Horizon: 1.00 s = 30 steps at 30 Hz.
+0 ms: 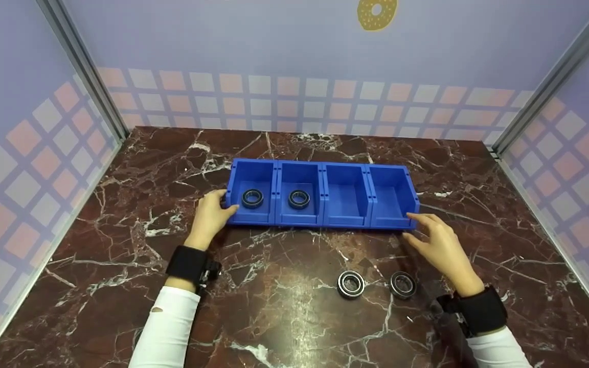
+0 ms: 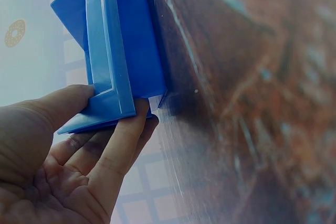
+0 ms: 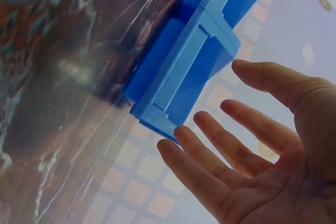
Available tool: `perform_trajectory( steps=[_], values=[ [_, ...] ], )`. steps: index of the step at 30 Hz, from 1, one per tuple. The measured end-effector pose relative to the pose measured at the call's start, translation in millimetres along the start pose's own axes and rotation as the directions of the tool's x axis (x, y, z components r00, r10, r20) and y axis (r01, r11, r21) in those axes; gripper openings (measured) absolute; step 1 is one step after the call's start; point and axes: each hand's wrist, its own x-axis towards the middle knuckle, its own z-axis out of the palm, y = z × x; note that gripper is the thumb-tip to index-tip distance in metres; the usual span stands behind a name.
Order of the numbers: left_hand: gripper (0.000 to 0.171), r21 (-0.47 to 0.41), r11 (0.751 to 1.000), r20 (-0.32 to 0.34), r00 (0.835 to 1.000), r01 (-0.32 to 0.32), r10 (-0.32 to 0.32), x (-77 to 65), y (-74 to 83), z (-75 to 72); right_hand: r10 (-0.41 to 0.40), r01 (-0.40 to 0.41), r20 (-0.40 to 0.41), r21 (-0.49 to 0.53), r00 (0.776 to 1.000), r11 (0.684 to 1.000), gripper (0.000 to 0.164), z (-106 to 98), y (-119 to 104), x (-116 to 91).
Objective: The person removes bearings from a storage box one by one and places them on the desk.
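The left hand (image 1: 210, 214) holds the near left corner of a row of blue bins (image 1: 299, 221), with its thumb over the front edge and its fingers on the outside. The right hand (image 1: 440, 243) is loose, with its fingers spread out and no grip on anything. It is right by the other end, and I cannot tell for sure if a fingertip touches the bin there. So the row lies between the two hands, and its long side runs from left to right. The left hand is nearer, since it already has hold. One black ring (image 1: 252, 205) lies in the bin at the far left, and another ring (image 1: 299, 205) lies in the bin next to it. Two more rings (image 1: 350, 295) lie on the dark red table (image 1: 284, 327), on the person's side of the row, with the right hand near. The left wrist view shows the fingers behind the bin, which the head view hides. Only the head view shows the rings.
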Motion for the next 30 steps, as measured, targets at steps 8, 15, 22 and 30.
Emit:
perform_trajectory(
  steps=[8,15,22,30],
  values=[
    [0.052,0.009,1.000,-0.004,1.000,0.001,-0.001,-0.8,1.3,-0.4,0.047,-0.047,-0.038,0.021,0.998,0.999,0.049,-1,10,6],
    [0.050,0.003,1.000,-0.017,1.000,-0.010,0.010,-1.1,0.3,-0.9,0.092,-0.090,-0.047,0.028,0.995,0.996,0.050,-5,14,16],
    [0.052,0.011,1.000,-0.003,1.000,-0.003,0.003,-2.1,-0.1,-0.8,0.141,-0.139,-0.053,0.049,0.989,0.989,0.053,-6,21,28],
    [0.050,0.010,1.000,-0.011,1.000,-0.015,0.015,-0.6,0.0,-0.3,0.183,-0.182,-0.007,0.080,0.983,0.980,0.054,-2,34,41]
  ],
)
